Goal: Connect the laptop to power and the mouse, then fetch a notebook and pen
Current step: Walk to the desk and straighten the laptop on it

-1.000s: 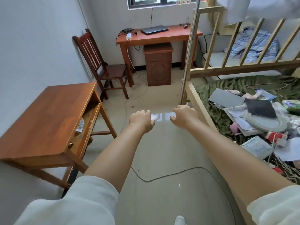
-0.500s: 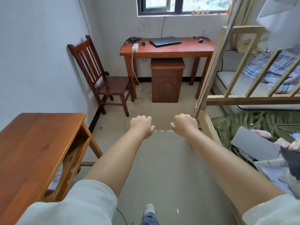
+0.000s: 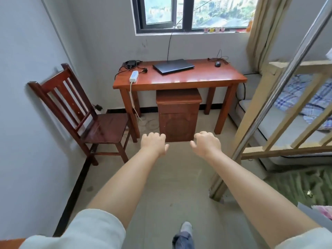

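Laptop [image 3: 173, 66], lid shut, flat on the red-brown desk [image 3: 179, 81] at 12 o'clock under the window. Probably fairly heavy, rigid, smooth-cased; best lifted or opened by the front lid edge, thumb above and fingers beneath, other palm steadying the base. No squeezing of the lid centre, since the screen behind it is likely fragile.

White power strip [image 3: 133, 76] at 11 o'clock on the desk's left end, its cable hanging down over the edge. Dark charger brick [image 3: 132, 62] just behind it near the wall, leads coiled loosely; limp cord, best held by the plug body, not the wire. Mouse [image 3: 217, 64] at 1 o'clock on the right end, well apart from the laptop, thin wire tangled beside it; light, likely to skid on polished wood.

Left hand [image 3: 153, 143] and right hand [image 3: 206, 143] out in front over the floor, fingers loosely curled, holding nothing. No notebook or pen discernible anywhere.
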{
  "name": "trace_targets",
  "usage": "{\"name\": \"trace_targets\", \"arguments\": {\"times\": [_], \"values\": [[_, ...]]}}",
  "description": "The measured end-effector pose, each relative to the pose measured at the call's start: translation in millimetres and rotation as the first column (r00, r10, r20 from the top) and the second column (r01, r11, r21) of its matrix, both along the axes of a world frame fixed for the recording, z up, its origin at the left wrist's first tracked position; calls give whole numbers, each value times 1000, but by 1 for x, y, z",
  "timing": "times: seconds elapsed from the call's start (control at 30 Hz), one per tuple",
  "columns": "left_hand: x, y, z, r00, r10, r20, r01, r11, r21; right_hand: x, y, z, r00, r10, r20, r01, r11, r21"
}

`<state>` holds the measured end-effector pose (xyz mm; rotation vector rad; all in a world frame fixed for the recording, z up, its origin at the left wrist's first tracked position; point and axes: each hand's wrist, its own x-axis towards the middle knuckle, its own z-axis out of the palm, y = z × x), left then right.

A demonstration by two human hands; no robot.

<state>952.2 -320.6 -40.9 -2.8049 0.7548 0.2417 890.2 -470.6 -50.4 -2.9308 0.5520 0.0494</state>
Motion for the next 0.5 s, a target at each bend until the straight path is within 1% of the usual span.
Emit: {"name": "trace_targets", "arguments": {"times": [0.13, 0.27, 0.4, 0.5], "values": [[107, -50, 11, 999, 26, 35, -24, 999, -40, 112, -60, 13, 998, -43, 55, 44, 999, -14], [206, -84, 24, 996, 66, 53, -62, 996, -63, 217, -108, 32, 990, -50, 131, 50, 999, -1], [304, -109, 30, 993, 97, 72, -91, 993, -78, 310, -141, 28, 993, -25, 116, 25, 1000, 1], [386, -132, 26, 991, 114, 75, -110, 992, -61, 388, -169, 22, 995, -14, 98, 16, 1000, -18]]}}
